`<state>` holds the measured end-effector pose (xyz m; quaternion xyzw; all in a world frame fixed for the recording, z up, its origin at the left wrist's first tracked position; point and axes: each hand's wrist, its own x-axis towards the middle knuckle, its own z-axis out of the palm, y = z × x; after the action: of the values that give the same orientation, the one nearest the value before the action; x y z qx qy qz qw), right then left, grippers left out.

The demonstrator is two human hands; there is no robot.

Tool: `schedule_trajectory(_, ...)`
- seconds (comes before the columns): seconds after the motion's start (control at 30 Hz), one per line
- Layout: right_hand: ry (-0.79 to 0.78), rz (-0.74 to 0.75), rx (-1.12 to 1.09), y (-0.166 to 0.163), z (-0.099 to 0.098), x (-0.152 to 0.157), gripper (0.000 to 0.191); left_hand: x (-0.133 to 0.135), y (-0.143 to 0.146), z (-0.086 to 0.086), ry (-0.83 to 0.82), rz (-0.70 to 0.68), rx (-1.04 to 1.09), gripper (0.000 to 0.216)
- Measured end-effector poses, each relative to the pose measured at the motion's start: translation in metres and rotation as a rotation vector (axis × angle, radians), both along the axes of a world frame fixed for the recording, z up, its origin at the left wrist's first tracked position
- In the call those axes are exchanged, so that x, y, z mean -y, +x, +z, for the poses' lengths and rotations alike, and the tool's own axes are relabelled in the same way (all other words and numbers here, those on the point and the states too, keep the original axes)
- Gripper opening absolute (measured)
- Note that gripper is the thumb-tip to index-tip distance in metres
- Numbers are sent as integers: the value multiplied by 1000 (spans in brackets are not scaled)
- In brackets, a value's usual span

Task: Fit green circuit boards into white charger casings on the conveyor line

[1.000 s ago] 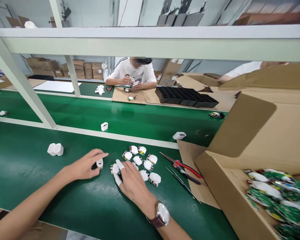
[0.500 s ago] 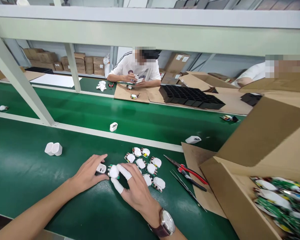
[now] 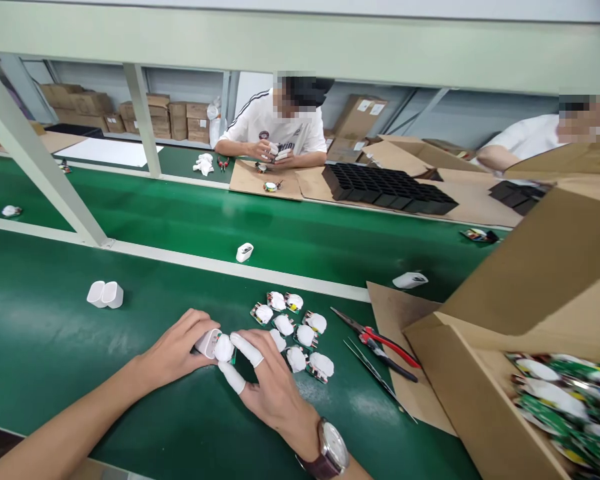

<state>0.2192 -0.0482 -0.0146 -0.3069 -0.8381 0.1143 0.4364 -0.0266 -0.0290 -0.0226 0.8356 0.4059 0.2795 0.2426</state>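
My left hand (image 3: 173,350) grips a small white charger shell (image 3: 206,343) low over the green mat. My right hand (image 3: 270,387), with white finger cots on thumb and forefinger and a watch on the wrist, pinches a white-capped circuit part (image 3: 225,348) against the shell's open end. Just right of my fingers lie several more white-capped circuit parts (image 3: 296,327) in a loose cluster.
Two empty white shells (image 3: 105,294) lie at left. Red-handled cutters (image 3: 380,341) and tweezers (image 3: 377,378) lie right of the cluster. An open cardboard box (image 3: 460,373) with green circuit boards (image 3: 565,407) stands at right. White shells (image 3: 245,252) ride the conveyor. Two people work opposite near black trays (image 3: 385,190).
My left hand closed round the shell and tipped it toward the right. My right hand picked a capped part from the cluster and brought it to the shell. The view shifted slightly.
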Motion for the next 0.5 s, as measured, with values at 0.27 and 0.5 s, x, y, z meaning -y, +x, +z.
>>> schedule_trajectory(0.27, 43, -13, 67, -2, -1, -1, 61, 3, 5, -2, 198, 18, -53, 36)
schedule_trajectory(0.5, 68, -27, 120, -4, 8, 0, 42, 3, 6, -7, 233, 7, -72, 35)
